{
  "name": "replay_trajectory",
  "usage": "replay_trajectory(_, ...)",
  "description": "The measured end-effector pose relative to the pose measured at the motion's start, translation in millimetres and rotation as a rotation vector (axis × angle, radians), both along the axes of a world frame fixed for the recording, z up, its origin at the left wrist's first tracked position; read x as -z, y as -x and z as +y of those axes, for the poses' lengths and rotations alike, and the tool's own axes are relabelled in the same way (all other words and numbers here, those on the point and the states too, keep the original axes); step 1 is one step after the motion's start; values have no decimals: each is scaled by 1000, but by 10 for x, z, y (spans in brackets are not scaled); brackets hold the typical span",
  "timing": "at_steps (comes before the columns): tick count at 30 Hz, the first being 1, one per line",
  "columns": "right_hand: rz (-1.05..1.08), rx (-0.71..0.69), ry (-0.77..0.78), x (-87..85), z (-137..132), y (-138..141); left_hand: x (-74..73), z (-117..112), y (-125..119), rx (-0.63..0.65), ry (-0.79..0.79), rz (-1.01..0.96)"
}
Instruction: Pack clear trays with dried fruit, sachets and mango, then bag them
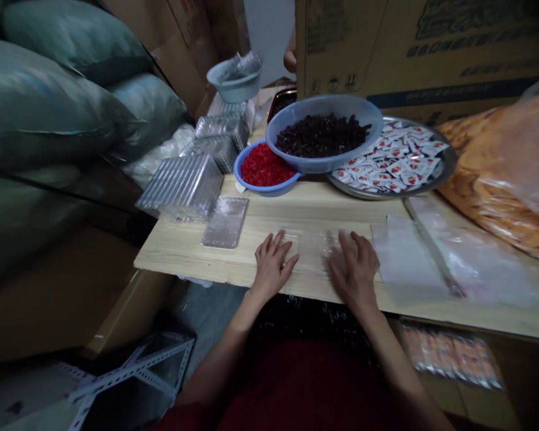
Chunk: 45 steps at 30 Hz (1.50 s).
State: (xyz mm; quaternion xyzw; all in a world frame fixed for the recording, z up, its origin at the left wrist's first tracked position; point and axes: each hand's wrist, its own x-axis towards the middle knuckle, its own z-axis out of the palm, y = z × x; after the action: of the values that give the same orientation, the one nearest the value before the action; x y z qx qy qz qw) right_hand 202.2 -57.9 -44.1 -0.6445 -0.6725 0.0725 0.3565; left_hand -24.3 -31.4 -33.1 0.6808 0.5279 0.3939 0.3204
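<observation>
Both hands, the left hand (pixel 273 266) and the right hand (pixel 350 269), lie open and flat, fingers spread, evenly on a clear plastic tray (pixel 309 244) near the front edge of the bench (pixel 184 257), below a blue bowl (pixel 261 190) of red pieces.

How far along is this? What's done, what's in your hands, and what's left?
Done: ribbed clear trays sit stacked beside the wooden board, one lying flat. In hand: your left hand and blurred right hand rest on a clear piece. Left: the blue bowls of red and dark pieces and the sachets look plentiful.
</observation>
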Motion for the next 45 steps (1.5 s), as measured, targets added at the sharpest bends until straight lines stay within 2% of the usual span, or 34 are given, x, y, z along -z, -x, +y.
replay_trajectory(2, -101, -137, 1, 49, -59, 22, -35, 92, 34, -14, -53, 20)
replay_trajectory(4, -142, -216, -24, 147, -85, 43, -168, 332, 118, -68, -137, -51)
replay_trajectory(7, -137, -211, -97, 258, -74, 70, -511, 958, 268, -205, -294, -169)
replay_trajectory(8, -124, -205, -115, 269, -69, 76, -629, 1207, 304, -239, -323, -128)
replay_trajectory(9, -109, -203, -129, 267, -67, 81, -732, 1457, 325, -260, -318, -19)
replay_trajectory(11, -76, -201, -151, 245, -75, 79, -870, 1912, 320, -270, -201, 260)
replay_trajectory(13, -37, -189, -175, 226, -95, 58, -916, 2250, 275, -285, -42, 569)
replay_trajectory(15, 6, -169, -199, 230, -121, 16, -900, 2452, 232, -293, 66, 736)
replay_trajectory(19, 112, -125, -237, 310, -162, -75, -812, 2564, 279, -279, 89, 723)
replay_trajectory(21, 169, -102, -245, 356, -170, -90, -811, 2549, 351, -321, 29, 675)
replay_trajectory(23, 203, -101, -241, 384, -174, -81, -888, 2527, 395, -411, -125, 542)
replay_trajectory(26, 224, -118, -236, 393, -178, -52, -1155, 2557, 285, -492, -447, 248)
replay_trajectory(28, 234, -110, -237, 398, -178, -41, -1360, 2666, 67, -402, -564, 158)
replay_trajectory(31, 241, -99, -244, 429, -176, -37, -1535, 2941, -381, -131, -504, 282)
replay_trajectory(33, 243, -90, -259, 455, -172, -33, -1537, 3131, -670, 3, -404, 448)
replay_trajectory(35, 247, -71, -268, 468, -169, -25, -1485, 3276, -900, 83, -319, 623)
replay_trajectory(39, 263, -53, -241, 404, -183, -16, -1366, 3446, -1109, 134, -226, 806)
replay_trajectory(42, 290, -57, -219, 324, -200, -31, -1302, 3591, -1050, 135, -240, 732)
replay_trajectory(45, 334, -58, -221, 285, -208, -47, -1293, 3667, -858, 160, -347, 487)
